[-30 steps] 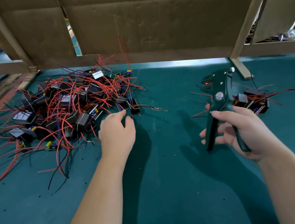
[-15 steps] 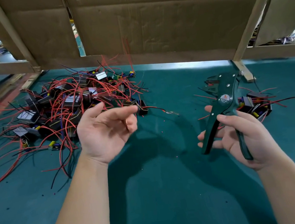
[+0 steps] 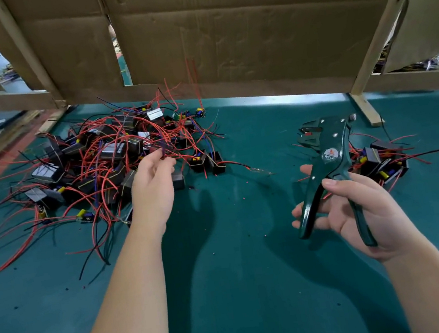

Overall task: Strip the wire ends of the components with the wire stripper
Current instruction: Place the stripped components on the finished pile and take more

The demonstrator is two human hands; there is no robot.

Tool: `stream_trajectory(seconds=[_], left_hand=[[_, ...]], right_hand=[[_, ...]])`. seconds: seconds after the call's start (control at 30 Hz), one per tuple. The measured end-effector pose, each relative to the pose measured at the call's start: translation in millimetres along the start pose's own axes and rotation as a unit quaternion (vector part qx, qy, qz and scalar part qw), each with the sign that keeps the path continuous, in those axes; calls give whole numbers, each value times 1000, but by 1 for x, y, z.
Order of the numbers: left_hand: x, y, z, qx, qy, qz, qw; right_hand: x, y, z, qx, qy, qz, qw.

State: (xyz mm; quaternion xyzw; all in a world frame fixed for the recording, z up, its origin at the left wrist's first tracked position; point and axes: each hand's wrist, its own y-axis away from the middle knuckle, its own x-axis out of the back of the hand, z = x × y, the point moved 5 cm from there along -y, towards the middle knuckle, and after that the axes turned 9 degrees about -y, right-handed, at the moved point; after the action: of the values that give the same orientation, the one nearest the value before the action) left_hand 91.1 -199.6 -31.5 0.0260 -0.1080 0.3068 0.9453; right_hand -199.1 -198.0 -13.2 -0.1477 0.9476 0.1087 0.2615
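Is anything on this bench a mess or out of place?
The big pile at left is a tangle of red and black wires, some trailing loose over the mat. Tiny red scraps dot the mat left of the stripper. Nothing looks broken.

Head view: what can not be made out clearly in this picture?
All in the head view.
- Left hand: its back and wires hide the fingertips in the big pile; grip on a wire unclear.
- Small pile: partly behind the wire stripper in the right hand.
- Wire ends, stripped or not: too small.
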Motion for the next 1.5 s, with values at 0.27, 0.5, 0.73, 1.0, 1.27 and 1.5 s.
stream_trajectory(seconds=[0.27, 0.5, 0.73, 1.0, 1.27, 1.5], left_hand=[[11, -15, 29, -72, -314, 89, 943], [38, -50, 54, -13, -657, 68, 751], [56, -60, 67, -175, -509, 129, 833], [66, -75, 40, 38, -606, 26, 794], [67, -69, 35, -99, -450, 118, 879], [60, -44, 107, -270, -347, 138, 887]], right_hand=[[-1, -1, 2, -5, -9, -10, 1000], [-4, 0, 3, -22, -30, -23, 999], [-5, -1, 6, -32, -32, -31, 998], [-7, 0, 7, -31, -27, -36, 999], [-9, 1, 7, -30, -31, -34, 998], [-7, -1, 10, -30, -38, -31, 998]])
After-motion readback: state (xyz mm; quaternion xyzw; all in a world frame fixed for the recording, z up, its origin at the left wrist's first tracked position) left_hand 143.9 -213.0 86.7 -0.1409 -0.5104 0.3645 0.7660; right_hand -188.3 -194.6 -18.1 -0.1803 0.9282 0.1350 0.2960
